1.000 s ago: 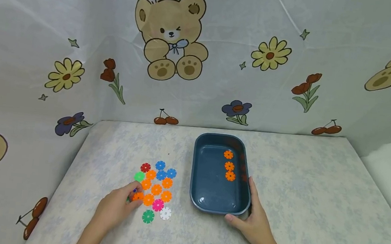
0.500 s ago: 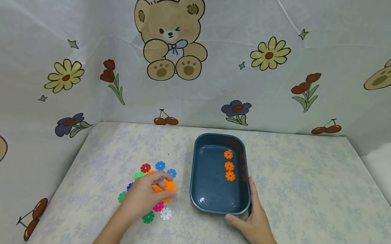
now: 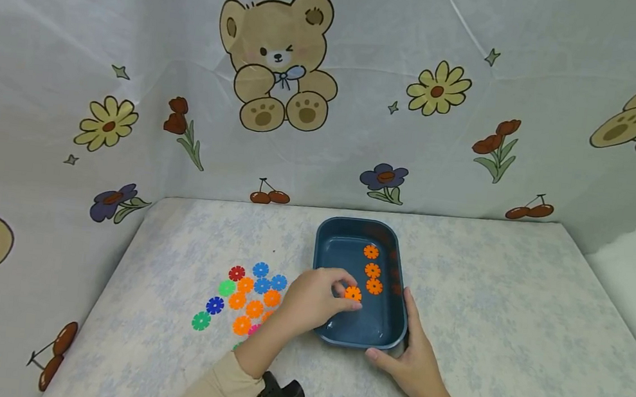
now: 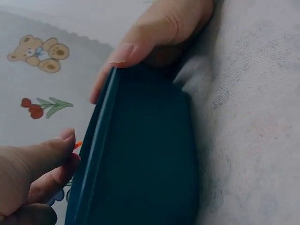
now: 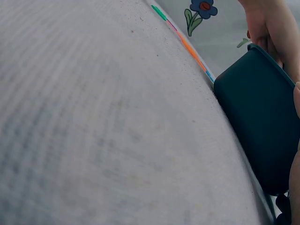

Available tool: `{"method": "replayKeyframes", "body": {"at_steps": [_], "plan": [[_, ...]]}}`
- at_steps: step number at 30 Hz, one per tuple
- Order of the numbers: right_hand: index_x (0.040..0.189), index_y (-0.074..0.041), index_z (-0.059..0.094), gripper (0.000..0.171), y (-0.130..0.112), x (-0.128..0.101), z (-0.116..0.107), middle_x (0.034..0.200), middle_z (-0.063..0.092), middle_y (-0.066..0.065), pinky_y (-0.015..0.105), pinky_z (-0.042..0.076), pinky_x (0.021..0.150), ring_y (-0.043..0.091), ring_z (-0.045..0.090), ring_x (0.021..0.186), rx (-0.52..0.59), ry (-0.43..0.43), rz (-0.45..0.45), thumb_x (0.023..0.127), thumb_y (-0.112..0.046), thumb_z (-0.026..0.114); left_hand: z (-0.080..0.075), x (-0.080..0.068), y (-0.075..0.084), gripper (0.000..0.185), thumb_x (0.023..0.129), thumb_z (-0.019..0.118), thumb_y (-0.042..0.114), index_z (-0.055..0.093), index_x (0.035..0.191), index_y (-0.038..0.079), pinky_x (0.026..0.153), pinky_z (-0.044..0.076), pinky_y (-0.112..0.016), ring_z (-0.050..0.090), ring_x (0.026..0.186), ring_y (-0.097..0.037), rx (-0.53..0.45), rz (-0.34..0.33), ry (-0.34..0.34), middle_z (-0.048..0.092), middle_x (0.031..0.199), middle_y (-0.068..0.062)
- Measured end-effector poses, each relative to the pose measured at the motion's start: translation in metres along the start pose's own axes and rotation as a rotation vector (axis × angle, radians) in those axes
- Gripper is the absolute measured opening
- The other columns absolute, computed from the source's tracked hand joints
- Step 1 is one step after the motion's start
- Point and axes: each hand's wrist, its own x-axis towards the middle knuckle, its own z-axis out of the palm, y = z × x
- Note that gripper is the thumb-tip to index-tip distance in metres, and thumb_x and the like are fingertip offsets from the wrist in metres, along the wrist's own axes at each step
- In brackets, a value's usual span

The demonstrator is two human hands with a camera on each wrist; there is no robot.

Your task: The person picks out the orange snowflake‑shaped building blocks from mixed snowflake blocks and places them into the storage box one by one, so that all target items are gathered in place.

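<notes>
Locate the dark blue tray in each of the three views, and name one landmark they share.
Head: the tray sits centre, on the table, between both hands.
Left wrist: its outer wall fills the middle, rim toward the left.
Right wrist: its corner shows at right.
Shared landmark: the right hand against the tray's near right corner, seen in all three.

**A small play corner walled in by a cartoon sheet**

This looks like a home or nursery-style play spot. A pale sheet (image 3: 366,68) printed with teddy bears, flowers and cherries hangs close around three sides, creased where it turns the corners. In front of it stands a table (image 3: 487,307) under a faded floral cloth, with a scatter of bright plastic snowflake discs (image 3: 243,297) and a dark blue plastic tray (image 3: 328,238) on top.
</notes>
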Motion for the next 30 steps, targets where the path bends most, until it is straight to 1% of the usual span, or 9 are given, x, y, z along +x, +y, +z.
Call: {"method": "replayKeyframes", "body": {"at_steps": [2, 5, 9, 13, 16, 19, 21, 24, 30], "plan": [[0.161, -0.023, 0.003, 0.123, 0.0, 0.0, 0.0, 0.167, 0.015, 0.005, -0.002, 0.019, 0.104, 0.004, 0.022, 0.148, -0.003, -0.001, 0.003, 0.073, -0.024, 0.089, 0.007, 0.008, 0.004, 0.034, 0.08, 0.081, 0.039, 0.073, 0.107, 0.019, 0.054, 0.042, -0.021, 0.051, 0.058, -0.005, 0.052, 0.016, -0.004, 0.062, 0.071, 0.013], [0.161, -0.023, 0.003, 0.122, 0.0, -0.001, -0.001, 0.167, 0.015, 0.005, -0.002, 0.019, 0.104, 0.001, 0.021, 0.148, 0.002, -0.004, 0.004, 0.073, -0.024, 0.089, 0.017, 0.02, 0.006, 0.035, 0.08, 0.082, 0.039, 0.074, 0.106, 0.018, 0.054, 0.041, -0.019, 0.053, 0.06, -0.002, 0.139, 0.033, -0.009, 0.064, 0.072, 0.012], [0.161, -0.026, 0.002, 0.122, 0.001, -0.001, -0.001, 0.167, 0.014, 0.005, -0.002, 0.019, 0.103, -0.001, 0.02, 0.147, 0.001, -0.008, 0.007, 0.074, -0.024, 0.088, 0.032, 0.032, 0.005, 0.034, 0.079, 0.082, 0.041, 0.074, 0.104, 0.02, 0.055, 0.043, -0.02, 0.057, 0.063, -0.002, 0.26, 0.024, -0.043, 0.069, 0.076, 0.011], [0.16, -0.028, 0.002, 0.122, 0.001, 0.0, -0.001, 0.167, 0.013, 0.004, -0.002, 0.019, 0.103, 0.002, 0.019, 0.148, -0.003, -0.008, 0.008, 0.074, -0.024, 0.088, 0.044, 0.041, 0.003, 0.034, 0.078, 0.082, 0.044, 0.073, 0.103, 0.022, 0.054, 0.044, -0.022, 0.057, 0.061, -0.004, 0.356, 0.014, -0.082, 0.067, 0.073, 0.012], [0.161, -0.026, 0.002, 0.122, 0.002, 0.0, -0.001, 0.167, 0.012, 0.004, -0.002, 0.019, 0.104, 0.001, 0.019, 0.148, 0.006, -0.008, 0.0, 0.074, -0.023, 0.088, 0.05, 0.044, 0.002, 0.035, 0.077, 0.083, 0.045, 0.073, 0.103, 0.023, 0.055, 0.046, -0.024, 0.059, 0.062, -0.006, 0.395, 0.007, -0.083, 0.068, 0.075, 0.011], [0.161, -0.026, 0.003, 0.123, 0.002, 0.0, 0.0, 0.167, 0.012, 0.005, -0.001, 0.019, 0.104, 0.0, 0.018, 0.148, 0.011, -0.007, -0.007, 0.073, -0.022, 0.089, 0.054, 0.045, 0.002, 0.034, 0.076, 0.083, 0.046, 0.074, 0.102, 0.025, 0.058, 0.049, -0.027, 0.064, 0.069, -0.01, 0.426, 0.006, -0.055, 0.073, 0.085, 0.01], [0.16, -0.028, 0.002, 0.123, 0.002, 0.0, 0.0, 0.167, 0.012, 0.005, -0.001, 0.019, 0.104, -0.001, 0.018, 0.148, 0.014, -0.006, -0.008, 0.073, -0.022, 0.089, 0.057, 0.046, 0.002, 0.034, 0.076, 0.083, 0.046, 0.075, 0.102, 0.026, 0.061, 0.051, -0.028, 0.067, 0.076, -0.012, 0.446, 0.017, -0.032, 0.074, 0.093, 0.01], [0.16, -0.03, 0.002, 0.124, 0.002, 0.0, -0.001, 0.167, 0.012, 0.005, -0.001, 0.019, 0.104, -0.001, 0.018, 0.148, 0.016, -0.005, -0.01, 0.073, -0.021, 0.089, 0.06, 0.047, 0.001, 0.032, 0.077, 0.082, 0.047, 0.077, 0.102, 0.028, 0.065, 0.053, -0.03, 0.068, 0.082, -0.014, 0.488, 0.043, -0.007, 0.072, 0.097, 0.01], [0.161, -0.023, 0.004, 0.122, 0.001, 0.0, -0.001, 0.167, 0.013, 0.004, -0.002, 0.018, 0.104, -0.004, 0.017, 0.147, 0.01, -0.004, -0.009, 0.073, -0.022, 0.089, 0.062, 0.046, 0.001, 0.032, 0.08, 0.079, 0.048, 0.077, 0.108, 0.033, 0.07, 0.055, -0.031, 0.069, 0.088, -0.013, 0.558, 0.082, -0.002, 0.071, 0.103, 0.009]]}}
